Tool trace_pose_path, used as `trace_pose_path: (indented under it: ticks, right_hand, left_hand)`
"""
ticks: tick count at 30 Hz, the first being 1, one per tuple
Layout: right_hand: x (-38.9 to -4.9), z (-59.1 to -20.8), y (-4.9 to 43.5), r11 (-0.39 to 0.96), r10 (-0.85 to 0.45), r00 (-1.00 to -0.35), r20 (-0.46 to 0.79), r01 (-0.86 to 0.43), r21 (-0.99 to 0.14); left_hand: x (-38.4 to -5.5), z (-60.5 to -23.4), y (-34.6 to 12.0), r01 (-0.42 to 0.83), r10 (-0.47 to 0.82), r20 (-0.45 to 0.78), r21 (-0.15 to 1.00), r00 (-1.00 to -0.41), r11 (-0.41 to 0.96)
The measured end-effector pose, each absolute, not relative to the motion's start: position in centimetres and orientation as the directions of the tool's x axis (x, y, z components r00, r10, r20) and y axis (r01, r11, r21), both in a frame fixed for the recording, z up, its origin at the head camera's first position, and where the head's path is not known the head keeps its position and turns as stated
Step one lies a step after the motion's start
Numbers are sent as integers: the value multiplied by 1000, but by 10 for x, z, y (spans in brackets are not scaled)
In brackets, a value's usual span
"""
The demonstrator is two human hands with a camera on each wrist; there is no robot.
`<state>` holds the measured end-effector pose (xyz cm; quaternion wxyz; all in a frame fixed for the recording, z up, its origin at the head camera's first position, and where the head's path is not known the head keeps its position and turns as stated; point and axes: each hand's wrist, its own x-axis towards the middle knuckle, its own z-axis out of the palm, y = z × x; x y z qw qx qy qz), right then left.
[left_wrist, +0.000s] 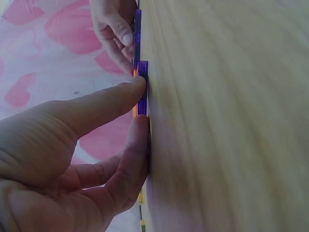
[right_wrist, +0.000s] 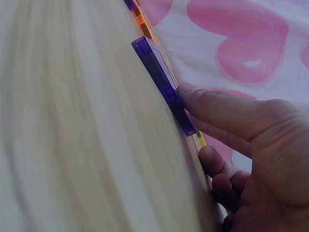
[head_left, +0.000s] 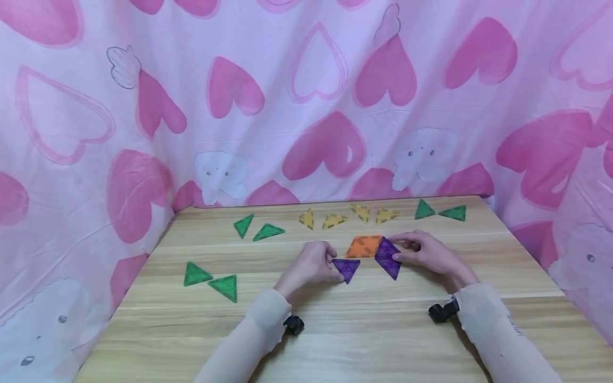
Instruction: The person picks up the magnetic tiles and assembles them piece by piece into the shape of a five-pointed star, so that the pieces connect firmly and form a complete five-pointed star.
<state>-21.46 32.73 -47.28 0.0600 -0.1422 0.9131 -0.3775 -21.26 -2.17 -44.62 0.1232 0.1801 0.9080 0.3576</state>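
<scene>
My left hand (head_left: pixel 312 266) pinches a purple triangle tile (head_left: pixel 347 269) between thumb and fingers, its point facing me. In the left wrist view, the thumb (left_wrist: pixel 130 89) and a fingertip lie at that tile's edge, low over the wood. My right hand (head_left: pixel 426 254) holds a pair of joined purple triangle tiles (head_left: pixel 389 261), with the thumb on the nearer one and the index finger by the far end. In the right wrist view, the thumb (right_wrist: pixel 193 94) presses the side of a purple tile (right_wrist: pixel 164 84). An orange slanted four-sided piece (head_left: pixel 365 247) lies against the purple pair's left side.
Several small yellow triangle tiles (head_left: pixel 333 221) lie along the back of the wooden table (head_left: pixel 364 340). Pairs of green triangle tiles lie at the back left (head_left: pixel 268 232), front left (head_left: pixel 224 287) and back right (head_left: pixel 452 213). A pink heart-print curtain (head_left: pixel 325 143) hangs behind the table.
</scene>
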Motion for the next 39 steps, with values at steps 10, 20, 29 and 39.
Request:
trace_pose_path:
  ticks: [10, 20, 29, 39]
  right_hand:
    - [-217, -474, 315, 678, -321, -947, 23, -247, -693]
    - [-217, -475, 315, 683, -308, -951, 10, -228, -694]
    - [-216, -476, 317, 676, -313, -950, 18, -236, -698]
    - [-215, -478, 318, 658, -290, -957, 4, -203, -725]
  left_hand:
    - [-214, -444, -13, 230, 388, -94, 669, -917, 707]
    - [-212, -444, -13, 186, 383, -112, 729, -917, 659]
    - [-212, -448, -11, 277, 435, -59, 692, -899, 667]
    - [-212, -450, -10, 290, 448, -65, 678, -892, 676]
